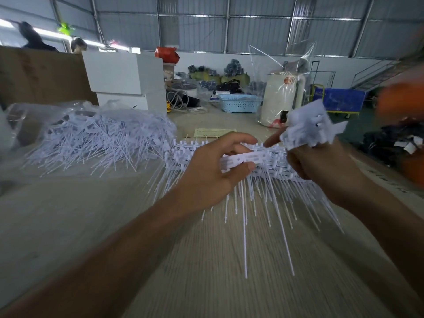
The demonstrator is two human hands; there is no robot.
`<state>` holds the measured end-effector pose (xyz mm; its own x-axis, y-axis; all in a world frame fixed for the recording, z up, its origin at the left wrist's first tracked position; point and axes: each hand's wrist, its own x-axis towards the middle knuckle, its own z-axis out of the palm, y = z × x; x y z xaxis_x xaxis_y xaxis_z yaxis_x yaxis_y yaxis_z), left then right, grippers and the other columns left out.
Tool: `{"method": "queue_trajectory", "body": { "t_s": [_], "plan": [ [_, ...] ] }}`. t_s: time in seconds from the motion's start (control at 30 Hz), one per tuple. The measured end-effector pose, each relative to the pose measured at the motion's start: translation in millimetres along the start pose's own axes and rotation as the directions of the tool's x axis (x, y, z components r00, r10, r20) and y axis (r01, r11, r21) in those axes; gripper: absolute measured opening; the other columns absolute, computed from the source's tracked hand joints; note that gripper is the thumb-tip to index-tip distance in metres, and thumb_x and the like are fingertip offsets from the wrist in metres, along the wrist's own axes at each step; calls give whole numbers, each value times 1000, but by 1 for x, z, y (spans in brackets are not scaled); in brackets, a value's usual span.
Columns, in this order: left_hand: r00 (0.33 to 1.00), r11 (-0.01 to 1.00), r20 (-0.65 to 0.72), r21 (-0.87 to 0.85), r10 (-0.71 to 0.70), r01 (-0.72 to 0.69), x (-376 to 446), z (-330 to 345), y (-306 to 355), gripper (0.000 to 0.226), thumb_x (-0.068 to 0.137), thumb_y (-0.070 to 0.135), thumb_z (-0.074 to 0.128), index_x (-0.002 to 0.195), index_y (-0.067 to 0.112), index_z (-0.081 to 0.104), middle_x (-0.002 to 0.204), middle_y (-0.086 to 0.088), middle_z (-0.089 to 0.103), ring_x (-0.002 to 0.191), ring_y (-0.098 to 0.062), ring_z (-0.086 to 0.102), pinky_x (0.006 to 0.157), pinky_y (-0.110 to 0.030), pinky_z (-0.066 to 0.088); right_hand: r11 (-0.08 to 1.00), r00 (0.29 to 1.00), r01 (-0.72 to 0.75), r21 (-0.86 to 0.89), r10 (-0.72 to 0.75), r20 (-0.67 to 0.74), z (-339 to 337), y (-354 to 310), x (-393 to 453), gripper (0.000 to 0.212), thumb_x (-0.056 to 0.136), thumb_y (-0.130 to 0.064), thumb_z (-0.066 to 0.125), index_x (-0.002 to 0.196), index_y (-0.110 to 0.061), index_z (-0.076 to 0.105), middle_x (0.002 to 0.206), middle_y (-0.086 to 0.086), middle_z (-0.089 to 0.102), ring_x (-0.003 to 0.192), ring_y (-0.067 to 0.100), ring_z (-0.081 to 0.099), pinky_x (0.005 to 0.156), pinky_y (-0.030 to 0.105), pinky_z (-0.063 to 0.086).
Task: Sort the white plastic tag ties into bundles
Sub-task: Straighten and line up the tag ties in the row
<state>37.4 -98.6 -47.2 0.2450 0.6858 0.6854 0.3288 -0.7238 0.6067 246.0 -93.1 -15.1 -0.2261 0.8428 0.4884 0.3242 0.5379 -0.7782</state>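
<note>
**Sorting the ties: one bundle in hand, a big heap still waiting**

We judge the task to be in its early or middle part. At the far left a large loose heap (101, 138) of white ties lies on the table (68, 226), partly on a clear plastic bag (34, 113), and it is not sorted. In front of us a row of ties (229, 157) is laid out, more or less lined up but not yet gathered.

Our left hand (213, 171) pinches a flat tag strip (247, 158) between thumb and fingers, just above this row. Our right hand (321, 161) is closed around a collected bundle (307, 129); its tag heads stick up out of the fist, and one finger reaches toward the left hand.

The row runs left to right with its tag heads on the far side. The thin tails point toward us, so the long axis of each tie goes far to near, with some spread like a fan. In the heap, the ties point in many directions.
</note>
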Motion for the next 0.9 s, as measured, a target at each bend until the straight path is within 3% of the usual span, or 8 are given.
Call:
{"method": "queue_trajectory", "body": {
  "t_s": [0.03,0.1,0.23,0.4,0.5,0.67,0.8,0.9],
  "plan": [
    [1000,1000,1,-15,-3,3,0,1,1,35,88,14,74,122,17,64,97,4,75,95,-13,70,87,-43,55,999,999,14,-49,-13,33,3,0,-1,47,100,-14,50,59,-35,60,48,-11,40,40,1,36,47,17,31],
    [1000,999,6,-34,-13,13,0,2,2,36,87,15,76,121,18,64,101,3,75,98,-13,70,88,-48,55,998,998,-1,-67,5,65,6,3,-2,49,102,-2,48,66,-36,49,48,-15,48,42,-3,45,49,11,34],
    [1000,999,-8,-29,-19,19,-1,2,1,34,85,15,79,115,18,64,99,6,74,97,-10,70,84,-46,57,999,993,-31,25,28,116,10,1,-1,34,103,-3,45,80,-27,55,52,-24,59,51,-12,55,49,3,38],
    [1000,1000,-15,8,-17,18,0,3,3,26,85,16,79,108,17,66,98,8,73,93,-6,69,80,-35,58,989,993,-116,-95,118,17,8,1,-1,40,100,-1,50,65,-22,45,38,-12,46,35,-2,44,38,7,32],
    [999,998,-32,59,12,-10,-1,3,2,20,85,19,78,103,18,70,95,10,73,90,-8,69,76,-35,55,994,991,-81,-67,87,97,8,0,-5,25,104,-1,43,85,-11,56,59,3,53,43,-1,47,44,8,35],
    [991,987,-82,131,108,-97,1,4,1,19,84,15,79,103,17,75,96,7,74,89,-8,67,76,-37,54,999,987,26,34,-31,156,15,-3,-5,27,103,-15,52,77,-26,55,54,-26,58,52,-13,55,50,2,38],
    [992,984,-65,149,110,-100,1,3,-3,22,91,19,70,113,15,73,108,6,73,98,-8,67,80,-29,57,999,986,39,30,-43,163,11,-3,-4,29,92,-29,46,63,-31,49,47,-15,45,41,-2,40,45,8,31],
    [990,962,-29,244,137,-126,1,0,-8,28,98,17,62,125,12,68,120,1,70,104,-7,64,83,-14,53,991,979,-80,111,57,196,6,-2,-2,42,95,-30,54,53,-30,57,45,-9,32,40,4,22,40,17,24]
  ]
}}
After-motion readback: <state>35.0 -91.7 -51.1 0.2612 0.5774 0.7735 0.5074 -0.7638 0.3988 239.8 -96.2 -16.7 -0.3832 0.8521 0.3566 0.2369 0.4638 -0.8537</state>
